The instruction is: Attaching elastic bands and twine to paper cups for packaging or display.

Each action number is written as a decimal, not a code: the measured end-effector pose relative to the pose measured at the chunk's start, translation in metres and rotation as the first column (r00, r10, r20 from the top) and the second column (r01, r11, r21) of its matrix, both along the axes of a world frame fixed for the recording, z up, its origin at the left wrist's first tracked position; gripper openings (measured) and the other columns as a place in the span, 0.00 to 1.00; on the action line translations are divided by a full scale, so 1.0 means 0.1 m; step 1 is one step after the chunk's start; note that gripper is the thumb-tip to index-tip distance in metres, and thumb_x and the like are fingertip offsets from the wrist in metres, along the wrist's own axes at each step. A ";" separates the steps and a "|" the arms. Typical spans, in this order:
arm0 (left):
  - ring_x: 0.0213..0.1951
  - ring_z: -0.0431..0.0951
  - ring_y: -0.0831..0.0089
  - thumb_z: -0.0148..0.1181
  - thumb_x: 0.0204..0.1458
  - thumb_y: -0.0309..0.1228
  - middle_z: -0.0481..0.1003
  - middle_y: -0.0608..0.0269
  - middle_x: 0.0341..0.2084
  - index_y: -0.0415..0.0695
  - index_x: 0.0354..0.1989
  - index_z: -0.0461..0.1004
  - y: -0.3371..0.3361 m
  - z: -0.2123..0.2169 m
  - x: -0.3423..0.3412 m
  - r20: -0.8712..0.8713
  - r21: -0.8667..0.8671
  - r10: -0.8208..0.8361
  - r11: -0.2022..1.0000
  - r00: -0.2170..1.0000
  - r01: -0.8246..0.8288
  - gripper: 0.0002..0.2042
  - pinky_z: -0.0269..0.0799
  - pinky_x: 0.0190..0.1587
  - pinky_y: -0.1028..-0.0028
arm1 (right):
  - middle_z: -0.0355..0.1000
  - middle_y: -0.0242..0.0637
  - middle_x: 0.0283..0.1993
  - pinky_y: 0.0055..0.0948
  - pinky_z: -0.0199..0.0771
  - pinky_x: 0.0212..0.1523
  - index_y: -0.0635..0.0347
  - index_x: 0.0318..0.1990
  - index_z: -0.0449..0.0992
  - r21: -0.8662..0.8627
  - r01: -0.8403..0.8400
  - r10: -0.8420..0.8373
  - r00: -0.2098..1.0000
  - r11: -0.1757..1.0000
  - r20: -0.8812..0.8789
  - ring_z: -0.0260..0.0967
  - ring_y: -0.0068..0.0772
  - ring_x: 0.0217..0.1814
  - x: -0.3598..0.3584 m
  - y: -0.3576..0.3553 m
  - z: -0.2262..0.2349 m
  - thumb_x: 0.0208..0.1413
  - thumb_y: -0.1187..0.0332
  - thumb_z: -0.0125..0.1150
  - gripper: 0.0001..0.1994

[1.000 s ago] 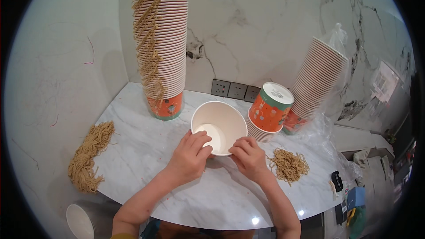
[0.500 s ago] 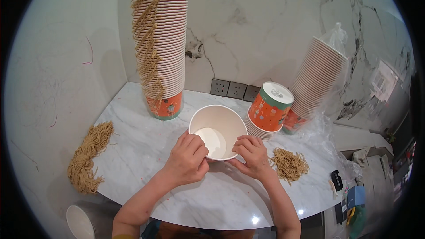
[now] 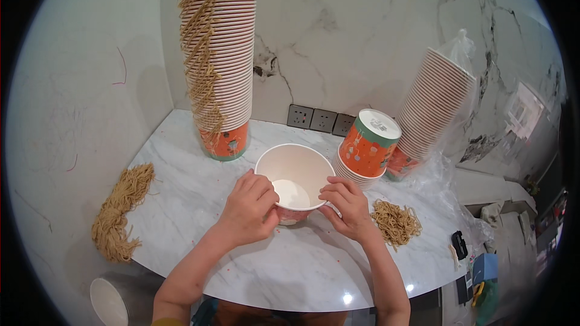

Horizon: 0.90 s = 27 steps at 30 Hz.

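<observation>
A white-lined paper bucket (image 3: 296,163) stands upright, mouth tipped toward me, over the middle of the table. My left hand (image 3: 249,208) is closed on its near left rim, fingers curled over the edge. On the right side of the rim, my right hand (image 3: 349,208) grips with fingertips inside and thumb outside. Nothing shows inside the bucket. Beside my right hand lies a loose pile of tan string (image 3: 396,222). A tall stack of paper buckets (image 3: 223,54) rises behind, with tan string pieces (image 3: 202,72) hanging down its rims.
A bundle of tan string (image 3: 122,211) drapes over the table's left edge. An orange-and-green bucket (image 3: 370,145) sits upside down on a short stack. Behind it leans a plastic-wrapped bucket stack (image 3: 435,99). Wall sockets (image 3: 323,121) line the back. A black object (image 3: 460,245) lies at right.
The bucket's near rim has risen slightly, so more of its patterned outer side shows. Both hands have shifted a little along with it, still at the rim.
</observation>
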State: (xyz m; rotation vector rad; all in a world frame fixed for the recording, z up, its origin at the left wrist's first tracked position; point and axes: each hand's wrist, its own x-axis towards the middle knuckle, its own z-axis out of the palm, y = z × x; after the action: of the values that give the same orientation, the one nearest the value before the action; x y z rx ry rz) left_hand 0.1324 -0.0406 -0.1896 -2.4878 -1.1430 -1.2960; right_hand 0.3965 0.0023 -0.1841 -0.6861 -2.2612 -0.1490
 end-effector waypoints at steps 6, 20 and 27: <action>0.49 0.76 0.54 0.64 0.38 0.19 0.73 0.55 0.40 0.41 0.39 0.75 -0.08 -0.08 0.20 -0.014 0.101 0.069 0.993 0.997 -0.068 0.16 0.74 0.53 0.59 | 0.73 0.33 0.37 0.33 0.78 0.38 0.57 0.39 0.78 0.056 -0.007 0.007 1.000 0.998 0.000 0.75 0.38 0.45 -0.21 -0.14 -0.07 0.43 0.74 0.71 0.13; 0.46 0.74 0.55 0.63 0.42 0.17 0.74 0.56 0.41 0.39 0.38 0.75 0.03 0.06 0.01 0.080 0.060 -0.012 0.998 0.997 0.007 0.13 0.73 0.46 0.64 | 0.75 0.35 0.42 0.37 0.78 0.45 0.58 0.41 0.78 -0.103 -0.028 0.018 0.995 0.994 -0.098 0.74 0.43 0.53 -0.06 -0.03 -0.04 0.51 0.79 0.67 0.11; 0.45 0.75 0.54 0.61 0.43 0.15 0.74 0.55 0.40 0.40 0.37 0.75 -0.01 -0.05 0.08 0.095 -0.049 -0.077 0.995 0.993 0.082 0.12 0.73 0.47 0.63 | 0.74 0.36 0.42 0.37 0.77 0.41 0.57 0.41 0.77 -0.152 -0.063 0.053 0.996 0.986 -0.069 0.72 0.43 0.48 -0.17 -0.13 -0.06 0.49 0.77 0.69 0.12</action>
State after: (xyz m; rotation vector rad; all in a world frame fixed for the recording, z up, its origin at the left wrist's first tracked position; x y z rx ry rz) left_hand 0.1403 -0.0418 -0.1943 -2.5598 -1.1226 -1.4349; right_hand 0.3796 -0.0104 -0.1899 -0.6948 -2.2437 0.0762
